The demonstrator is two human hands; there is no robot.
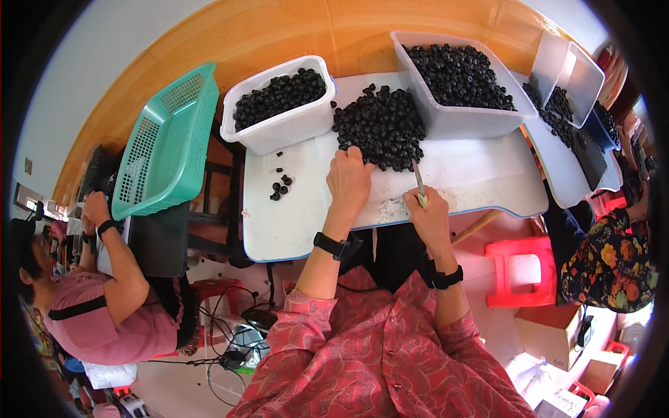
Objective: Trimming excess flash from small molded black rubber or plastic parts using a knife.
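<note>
My left hand (350, 182) is at the near edge of a heap of small black ring-shaped parts (380, 125) on the white table (293, 230). Its fingers are curled closed, and whatever they hold is hidden beneath them. To its right, my right hand (431, 219) grips a small knife (418, 175) with a pale green handle. The narrow blade points away from me, its tip beside the heap's near right edge. Dark crumbs are scattered on the tabletop around this hand. Several loose black parts (280, 188) lie apart at the left.
Behind the heap stand a white tub (279, 143) and a larger clear bin (474, 122), both holding black parts. A green basket (157, 198) stands left. People sit at both sides, near a red stool (496, 296). Cables (216, 334) lie on the floor.
</note>
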